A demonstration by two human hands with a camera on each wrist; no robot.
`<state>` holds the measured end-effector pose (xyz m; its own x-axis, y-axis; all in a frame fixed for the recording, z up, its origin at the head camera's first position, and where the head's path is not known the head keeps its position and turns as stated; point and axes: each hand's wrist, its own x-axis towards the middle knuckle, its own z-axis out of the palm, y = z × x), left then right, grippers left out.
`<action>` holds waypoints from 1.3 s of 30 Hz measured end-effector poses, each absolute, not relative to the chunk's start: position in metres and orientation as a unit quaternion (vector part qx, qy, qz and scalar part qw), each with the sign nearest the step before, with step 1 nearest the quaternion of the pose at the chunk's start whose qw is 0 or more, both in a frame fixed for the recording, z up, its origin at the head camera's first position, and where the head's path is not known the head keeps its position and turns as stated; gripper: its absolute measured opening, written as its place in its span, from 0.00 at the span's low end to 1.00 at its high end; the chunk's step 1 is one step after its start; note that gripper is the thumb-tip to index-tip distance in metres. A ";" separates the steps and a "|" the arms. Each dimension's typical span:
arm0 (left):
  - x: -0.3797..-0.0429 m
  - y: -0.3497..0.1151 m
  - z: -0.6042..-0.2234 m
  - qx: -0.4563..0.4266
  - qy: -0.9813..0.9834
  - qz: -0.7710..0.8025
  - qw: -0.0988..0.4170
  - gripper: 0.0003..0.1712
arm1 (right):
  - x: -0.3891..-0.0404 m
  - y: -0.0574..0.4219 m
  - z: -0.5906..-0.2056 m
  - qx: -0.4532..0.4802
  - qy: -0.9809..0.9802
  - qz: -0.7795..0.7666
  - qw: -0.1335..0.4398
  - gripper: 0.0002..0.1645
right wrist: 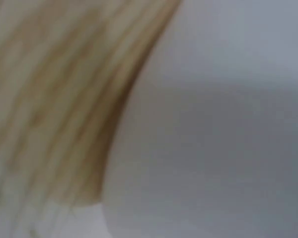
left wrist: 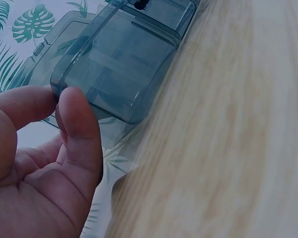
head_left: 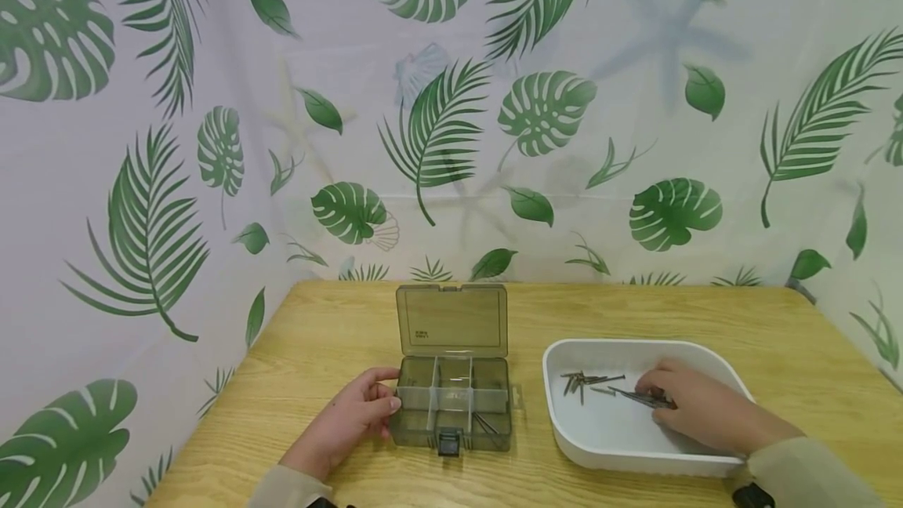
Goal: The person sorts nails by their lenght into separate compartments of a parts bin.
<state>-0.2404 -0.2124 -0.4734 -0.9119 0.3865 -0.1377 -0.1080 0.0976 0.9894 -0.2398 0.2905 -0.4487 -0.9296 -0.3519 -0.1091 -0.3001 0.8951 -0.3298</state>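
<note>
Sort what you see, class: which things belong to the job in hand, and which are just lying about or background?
Job:
divided box
white tray
metal fasteners
left hand, gripping the box
right hand, holding fasteners

Background only:
wooden table
leaf-print backdrop

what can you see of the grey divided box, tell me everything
The box is smoky grey and see-through, like plastic, with paler dividers forming six compartments. Its lid stands open at the back, bearing lettering too fine to read; a dark latch sits at the front. The near right compartment holds a few slim fasteners. The box sits upright on the wooden table, left of the white tray, and the left hand grips its left side.
</note>
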 end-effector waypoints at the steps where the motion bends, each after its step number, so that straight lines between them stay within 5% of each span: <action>1: -0.240 -0.212 -0.474 0.097 0.717 0.664 0.186 0.35 | -0.240 0.290 -0.449 -0.166 0.970 -0.157 0.086 0.13; 17: -0.241 -0.213 -0.476 0.099 0.720 0.662 0.184 0.34 | -0.240 0.288 -0.451 -0.162 0.967 -0.163 0.110 0.10; 39: -0.241 -0.214 -0.475 0.098 0.712 0.668 0.192 0.35 | -0.231 0.272 -0.432 -0.213 0.956 -0.200 0.031 0.14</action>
<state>-0.2414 -0.2139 -0.4754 -0.9068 0.3966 -0.1427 -0.1173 0.0876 0.9892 -0.2307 0.2718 -0.4323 -0.9071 -0.4201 0.0264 -0.3955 0.8294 -0.3946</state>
